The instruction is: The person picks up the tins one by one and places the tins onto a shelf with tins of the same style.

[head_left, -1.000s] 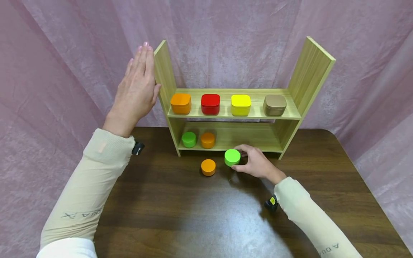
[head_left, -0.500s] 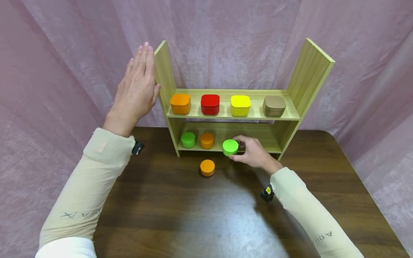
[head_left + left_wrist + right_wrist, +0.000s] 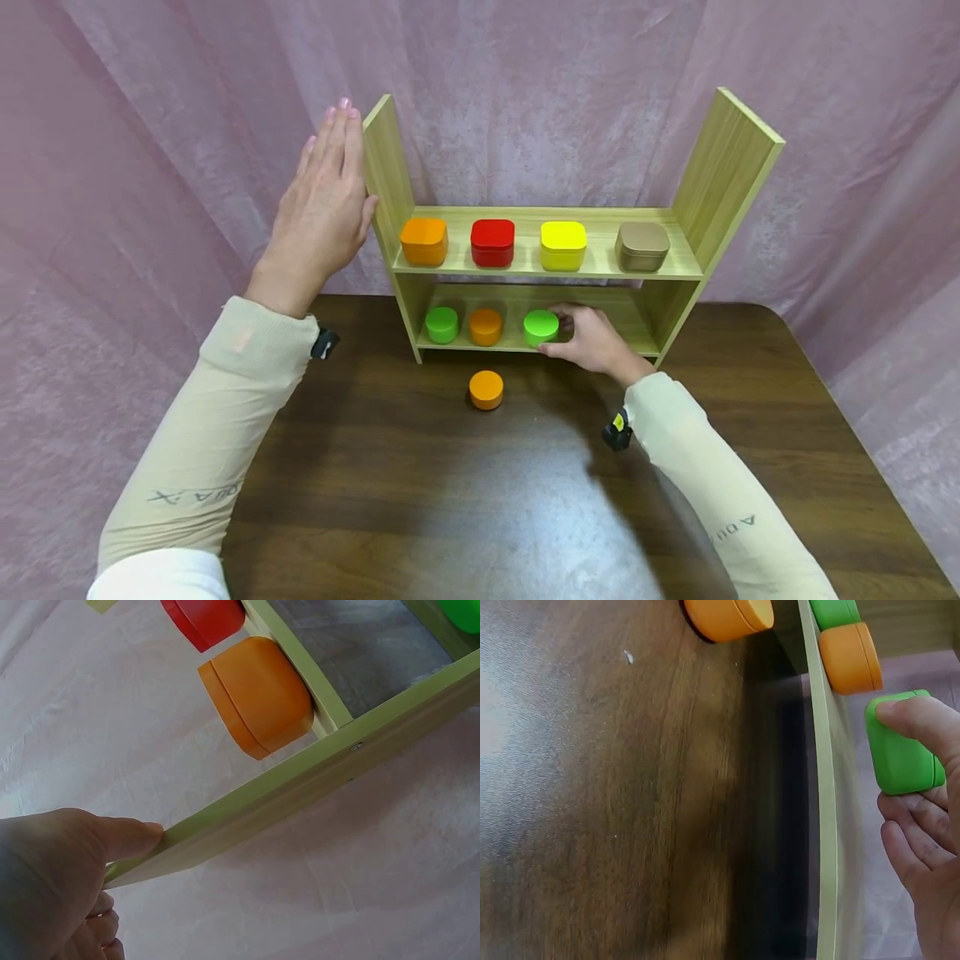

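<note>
My right hand [image 3: 596,340] pinches a bright green lidded container [image 3: 541,327], round from above, at the front of the lower shelf. In the right wrist view, the thumb lies on this green container [image 3: 904,746] and the other fingers are on its far side. Whether its base rests on the shelf board cannot be told. My left hand [image 3: 318,200] lies with straight fingers along the left side panel of the wooden shelf [image 3: 386,158]. Its thumb [image 3: 131,836] touches the panel's edge in the left wrist view. To the left of the held container stand a round orange container [image 3: 485,327] and a green one [image 3: 442,326].
On the upper shelf stand orange [image 3: 424,242], red [image 3: 492,243], yellow [image 3: 562,246] and brown [image 3: 642,247] squarish containers. One more round orange container [image 3: 486,391] sits on the dark wooden table [image 3: 420,500] before the shelf. A pink curtain [image 3: 540,100] hangs behind.
The right hand has carried the green container from over the table, in front of the shelf, back into the lower shelf beside the orange one. The left hand keeps its place on the side panel.
</note>
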A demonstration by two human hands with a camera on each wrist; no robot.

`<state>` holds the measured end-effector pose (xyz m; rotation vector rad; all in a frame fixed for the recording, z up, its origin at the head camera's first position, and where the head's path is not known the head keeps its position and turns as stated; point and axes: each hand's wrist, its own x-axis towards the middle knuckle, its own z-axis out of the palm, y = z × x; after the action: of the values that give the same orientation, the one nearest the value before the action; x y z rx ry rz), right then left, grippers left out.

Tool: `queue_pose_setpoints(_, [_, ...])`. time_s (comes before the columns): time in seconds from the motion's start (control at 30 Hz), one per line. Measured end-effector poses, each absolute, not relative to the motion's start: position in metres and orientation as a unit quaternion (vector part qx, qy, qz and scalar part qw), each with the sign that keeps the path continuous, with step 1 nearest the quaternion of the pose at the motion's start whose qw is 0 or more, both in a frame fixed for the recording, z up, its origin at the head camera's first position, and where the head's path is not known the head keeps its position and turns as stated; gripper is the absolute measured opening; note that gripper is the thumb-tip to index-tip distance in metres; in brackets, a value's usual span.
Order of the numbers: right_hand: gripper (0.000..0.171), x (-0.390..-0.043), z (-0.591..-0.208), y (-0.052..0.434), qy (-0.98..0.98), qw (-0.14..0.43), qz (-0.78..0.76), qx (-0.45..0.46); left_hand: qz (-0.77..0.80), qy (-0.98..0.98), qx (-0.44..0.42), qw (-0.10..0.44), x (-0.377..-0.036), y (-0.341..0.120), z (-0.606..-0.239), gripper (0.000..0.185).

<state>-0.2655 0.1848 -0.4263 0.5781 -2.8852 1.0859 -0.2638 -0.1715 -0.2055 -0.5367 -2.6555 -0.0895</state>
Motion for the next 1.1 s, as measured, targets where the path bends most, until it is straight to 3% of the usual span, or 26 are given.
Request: queue_pose_setpoints(1.1, [0.066, -0.272, -0.443, 0.188, -0.926, -0.013, 0.338, 0.169, -0.035, -0.957, -0.195, 0.214, -0.264, -0.171, -0.206, 0.088])
